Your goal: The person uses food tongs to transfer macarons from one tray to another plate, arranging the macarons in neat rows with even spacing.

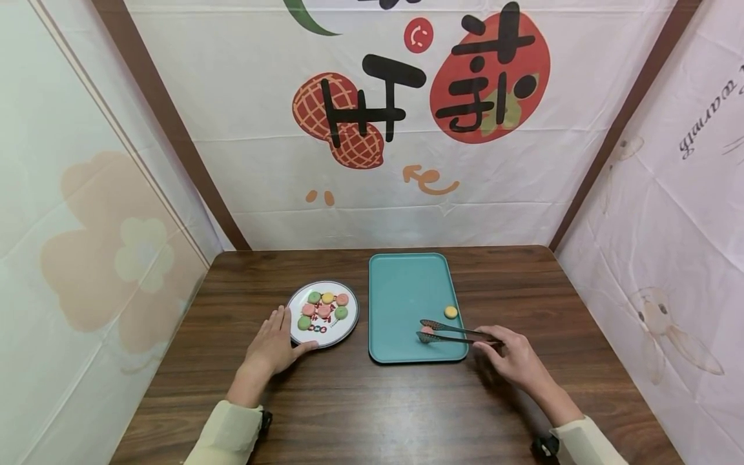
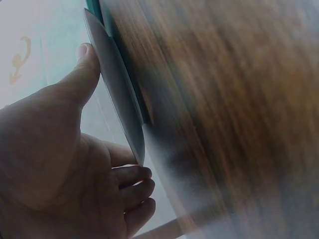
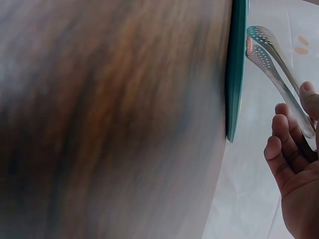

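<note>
My left hand (image 1: 272, 342) rests against the near left rim of a round white plate (image 1: 344, 334), its fingers straight along the side and the thumb along the front edge. On this plate lie several pink, green and yellow macarons (image 1: 323, 311). In the left wrist view, thumb and fingers touch the rim of the plate (image 2: 117, 74). My right hand (image 1: 514, 358) holds metal tongs (image 1: 456, 328) with perforated tips. Between those tips, low over the teal tray (image 1: 401, 284), is a pink macaron (image 1: 427, 330). A yellow macaron (image 1: 450, 312) lies near the tray's right edge.
The plate and tray sit side by side on a dark wooden table (image 1: 378, 413), with a strip of bare wood between them. A printed white cloth (image 1: 261, 161) hangs behind the table, and more cloth hangs on both sides.
</note>
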A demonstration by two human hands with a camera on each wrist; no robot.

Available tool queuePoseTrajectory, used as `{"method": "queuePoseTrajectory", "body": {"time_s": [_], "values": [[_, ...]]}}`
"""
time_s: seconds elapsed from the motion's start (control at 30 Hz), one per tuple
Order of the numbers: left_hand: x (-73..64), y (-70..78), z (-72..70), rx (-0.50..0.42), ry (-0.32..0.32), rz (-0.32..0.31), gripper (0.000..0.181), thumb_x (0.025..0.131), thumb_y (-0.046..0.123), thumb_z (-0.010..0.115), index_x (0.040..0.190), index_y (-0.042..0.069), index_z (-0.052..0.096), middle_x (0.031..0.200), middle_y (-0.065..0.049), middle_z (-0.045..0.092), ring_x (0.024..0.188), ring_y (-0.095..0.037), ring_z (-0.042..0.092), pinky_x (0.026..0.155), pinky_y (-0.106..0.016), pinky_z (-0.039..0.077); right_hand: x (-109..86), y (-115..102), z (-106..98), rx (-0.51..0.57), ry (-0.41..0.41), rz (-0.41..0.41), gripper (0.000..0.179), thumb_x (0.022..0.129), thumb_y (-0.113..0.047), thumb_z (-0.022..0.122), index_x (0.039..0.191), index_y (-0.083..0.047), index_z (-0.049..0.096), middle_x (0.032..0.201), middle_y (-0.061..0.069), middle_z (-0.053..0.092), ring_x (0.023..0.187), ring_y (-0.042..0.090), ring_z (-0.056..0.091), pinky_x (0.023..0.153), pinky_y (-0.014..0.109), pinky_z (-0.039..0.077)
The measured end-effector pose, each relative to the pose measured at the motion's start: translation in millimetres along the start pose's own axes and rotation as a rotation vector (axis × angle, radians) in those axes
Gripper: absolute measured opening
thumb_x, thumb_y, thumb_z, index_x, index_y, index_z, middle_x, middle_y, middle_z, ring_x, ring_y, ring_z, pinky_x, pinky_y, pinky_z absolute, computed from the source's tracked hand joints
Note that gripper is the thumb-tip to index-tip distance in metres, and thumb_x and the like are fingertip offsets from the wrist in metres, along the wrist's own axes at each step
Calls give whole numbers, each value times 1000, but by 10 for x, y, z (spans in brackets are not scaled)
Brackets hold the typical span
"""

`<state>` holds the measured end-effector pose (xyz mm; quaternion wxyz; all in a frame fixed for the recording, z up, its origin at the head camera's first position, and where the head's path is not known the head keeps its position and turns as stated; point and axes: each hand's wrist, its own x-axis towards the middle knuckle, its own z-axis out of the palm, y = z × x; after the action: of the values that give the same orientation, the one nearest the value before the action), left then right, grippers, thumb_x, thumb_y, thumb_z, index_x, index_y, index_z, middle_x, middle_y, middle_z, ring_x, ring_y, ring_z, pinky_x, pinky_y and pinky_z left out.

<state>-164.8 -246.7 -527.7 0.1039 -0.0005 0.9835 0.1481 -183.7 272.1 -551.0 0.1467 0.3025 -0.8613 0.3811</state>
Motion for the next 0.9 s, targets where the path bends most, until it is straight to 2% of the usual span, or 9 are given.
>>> {"method": "queuePoseTrajectory", "body": {"time_s": [0.3, 0.67, 0.9], "values": [[9, -16, 19, 3, 3, 1, 116, 99, 65, 66, 163, -18, 17, 170, -40, 15, 160, -52, 18, 132, -62, 19, 59, -8, 86, 27, -4, 15, 30, 90, 2, 84, 119, 2, 75, 101, 12, 77, 79, 6, 71, 64, 19, 60], [17, -30, 34, 1, 12, 1, 116, 99, 66, 66, 163, -18, 17, 170, -40, 16, 160, -52, 18, 132, -62, 19, 141, -64, 194, 46, 16, 13, 29, 92, 2, 83, 120, 4, 75, 102, 7, 78, 85, 9, 74, 66, 22, 63], [26, -33, 31, 0, 13, -2, 117, 99, 67, 66, 163, -18, 17, 171, -39, 16, 160, -52, 18, 132, -62, 19, 206, -95, 250, 58, 25, 8, 32, 91, 2, 84, 121, 5, 74, 101, 14, 77, 85, 8, 73, 66, 19, 61]]}}
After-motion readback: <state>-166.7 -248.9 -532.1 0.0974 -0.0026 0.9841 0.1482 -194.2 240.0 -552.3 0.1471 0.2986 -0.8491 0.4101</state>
